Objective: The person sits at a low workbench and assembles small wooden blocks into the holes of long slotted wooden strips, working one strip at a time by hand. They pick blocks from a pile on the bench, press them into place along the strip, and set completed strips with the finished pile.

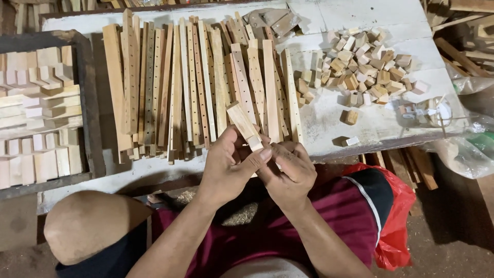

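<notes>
I see my left hand [229, 164] and right hand [290, 172] both closed around one wooden strip [244, 125], above the strips [195, 82] on the white table [360, 123].

Two bare hands show, a left hand [229, 164] and a right hand [289, 172], with one short pale wooden stick [244, 125] between them. Some two dozen long, pale drilled wooden slats [200, 87] lie side by side; overlaps prevent an exact count. Several dozen small pale wooden cube blocks [360, 64] form one heap, with two more lying apart. One dark wooden crate [87, 103] holds stacked pale wooden pieces, too many to count. One red plastic bag [396, 226].
</notes>
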